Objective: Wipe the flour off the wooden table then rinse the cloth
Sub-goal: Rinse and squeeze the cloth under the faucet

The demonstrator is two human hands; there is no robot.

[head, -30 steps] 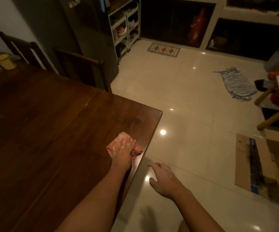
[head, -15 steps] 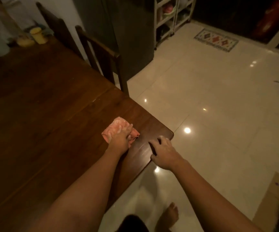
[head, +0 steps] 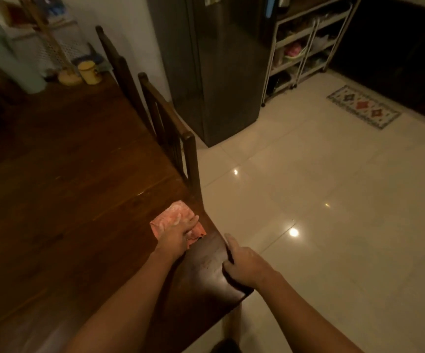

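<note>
Wooden surface (head: 66, 187) fills the left half, dark planks, grain running near-to-far. Its right edge runs diag from the chair down to a rounded near corner. Lots of bare wood left of and beyond the cloth; far-left end is cluttered.

Tiled floor (head: 333, 225) right of that edge, glossy w/ light glints, wide open.

Dark fridge (head: 219, 72) stands past the surface's far-right side, white wire rack (head: 303, 44) just beside it on the right.

Two wooden chairs along the right edge: near chair (head: 170, 118) tucked in tight, its near back post just beyond the cloth; far chair (head: 119, 62) behind it. That post limits travel along the edge in the far direction.

Patterned rug (head: 364, 107) on the floor, well apart from everything.

Left hand (head: 178, 236) lies on top of the cloth, fingers spread fairly straight and pressing down, not wrapped round it.

Right hand (head: 244, 266) sits at the right edge near the corner, one digit straight along the rim. Rest of the fingers drop below the rim, so can't tell if it grips.

Pink cloth (head: 172, 215): folded pad, whitish dusting on top, on the surface close to the right edge, between chair post and right hand. Longer side approx parallel to that edge, far corner pointing away from the person.

Yellow mug (head: 89, 72) at the far end.
</note>
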